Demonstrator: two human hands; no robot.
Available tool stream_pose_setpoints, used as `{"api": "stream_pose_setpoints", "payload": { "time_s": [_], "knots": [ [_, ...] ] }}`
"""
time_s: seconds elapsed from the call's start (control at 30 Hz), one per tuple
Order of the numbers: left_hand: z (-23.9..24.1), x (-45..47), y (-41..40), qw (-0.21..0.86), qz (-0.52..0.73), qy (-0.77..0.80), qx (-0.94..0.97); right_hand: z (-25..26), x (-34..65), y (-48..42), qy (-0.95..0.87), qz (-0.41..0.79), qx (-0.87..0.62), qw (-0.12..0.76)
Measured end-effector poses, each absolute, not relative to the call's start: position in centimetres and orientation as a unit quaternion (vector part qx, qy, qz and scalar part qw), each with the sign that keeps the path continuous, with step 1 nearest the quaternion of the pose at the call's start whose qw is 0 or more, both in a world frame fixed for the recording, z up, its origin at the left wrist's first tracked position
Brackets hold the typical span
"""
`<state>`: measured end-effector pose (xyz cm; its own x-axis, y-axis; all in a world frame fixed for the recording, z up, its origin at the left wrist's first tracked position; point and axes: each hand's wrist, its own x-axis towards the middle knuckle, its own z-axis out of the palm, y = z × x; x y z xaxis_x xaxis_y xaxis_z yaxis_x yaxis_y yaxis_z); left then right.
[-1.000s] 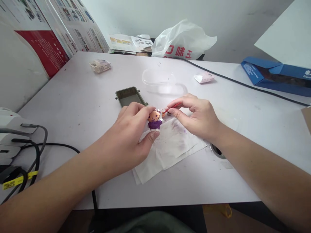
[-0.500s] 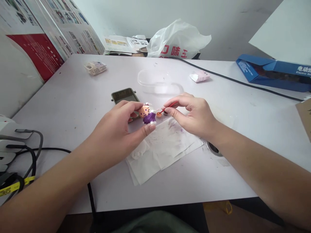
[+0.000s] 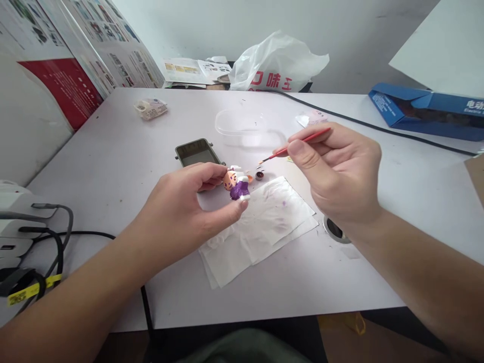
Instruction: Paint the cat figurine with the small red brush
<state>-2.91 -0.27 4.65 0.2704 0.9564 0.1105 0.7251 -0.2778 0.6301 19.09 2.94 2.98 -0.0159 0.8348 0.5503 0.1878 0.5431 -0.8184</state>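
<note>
My left hand grips a small painted figurine between thumb and fingers. The figurine has a peach face, a purple body and white parts. In my right hand is a thin red paintbrush, held like a pen. Its tip carries a little pale orange paint and points left, above the table and apart from the figurine. Just beyond the figurine stands a small pot of dark paint. An orange paint pot is partly hidden behind the figurine. Stained white tissues lie below both hands.
An olive tray lies behind my left hand, with a clear plastic lid farther back. A round dark tin is partly under my right wrist. Farther off are a blue box, a plastic bag and a black cable.
My right hand has lifted the paintbrush out of the orange paint pot and moved up and to the right. The figurine has shifted slightly right and down in my left hand.
</note>
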Motion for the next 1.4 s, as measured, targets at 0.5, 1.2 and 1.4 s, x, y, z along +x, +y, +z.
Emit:
{"api": "stream_pose_setpoints", "payload": {
  "time_s": [0.5, 1.2, 1.4],
  "knots": [
    [5.3, -2.5, -1.0, 0.137, 0.286, 0.495, 0.809, 3.1, 18.5, 1.6, -0.587, 0.481, -0.37, 0.536],
    [5.3, -2.3, -1.0, 0.105, 0.282, 0.504, 0.81, 2.6, 18.4, 1.6, -0.576, 0.478, -0.372, 0.549],
    [5.4, -2.4, -0.9, 0.115, 0.283, 0.504, 0.808, 2.7, 18.5, 1.7, -0.58, 0.471, -0.377, 0.547]
  ]
}}
